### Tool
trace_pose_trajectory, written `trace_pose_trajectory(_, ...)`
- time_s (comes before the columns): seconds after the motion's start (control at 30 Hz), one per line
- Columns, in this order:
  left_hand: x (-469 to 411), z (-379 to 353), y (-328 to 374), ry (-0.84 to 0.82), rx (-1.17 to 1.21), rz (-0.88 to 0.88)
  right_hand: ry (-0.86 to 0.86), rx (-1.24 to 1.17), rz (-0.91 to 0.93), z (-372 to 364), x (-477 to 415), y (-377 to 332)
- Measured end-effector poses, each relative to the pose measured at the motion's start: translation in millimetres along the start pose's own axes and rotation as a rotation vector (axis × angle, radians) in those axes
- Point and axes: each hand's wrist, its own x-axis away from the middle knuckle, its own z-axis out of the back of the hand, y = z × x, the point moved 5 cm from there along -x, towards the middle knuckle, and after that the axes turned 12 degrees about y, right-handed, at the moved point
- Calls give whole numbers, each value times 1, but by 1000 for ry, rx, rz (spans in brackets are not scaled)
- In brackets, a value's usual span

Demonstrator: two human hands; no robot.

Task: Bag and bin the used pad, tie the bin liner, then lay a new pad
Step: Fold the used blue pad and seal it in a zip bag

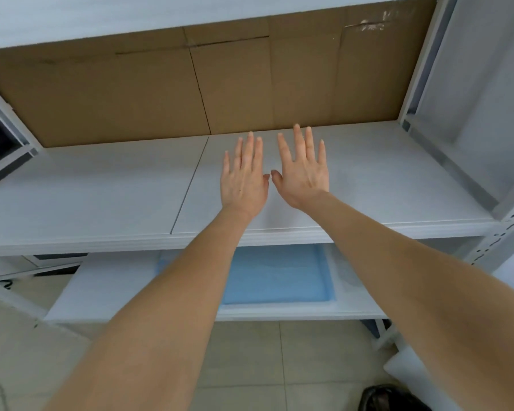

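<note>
My left hand (244, 176) and my right hand (303, 170) are stretched out side by side over the white middle shelf (101, 188), fingers straight and spread, thumbs almost touching. Neither hand holds anything. A light blue pad (276, 277) lies flat on the lower shelf (107, 292), below and in front of my hands, partly hidden by my left forearm. No bin or liner is in view.
Brown cardboard (161, 93) backs the shelf behind my hands. White metal uprights (502, 232) frame the rack at the right. The floor below is beige tile (244, 366), with a dark object (392, 398) at the bottom right.
</note>
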Motion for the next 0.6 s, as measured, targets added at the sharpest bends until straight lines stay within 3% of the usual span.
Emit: trace_pose_trajectory(0.6, 82, 0, -3, -30, 137, -161, -49, 104, -188, 5, 100, -20)
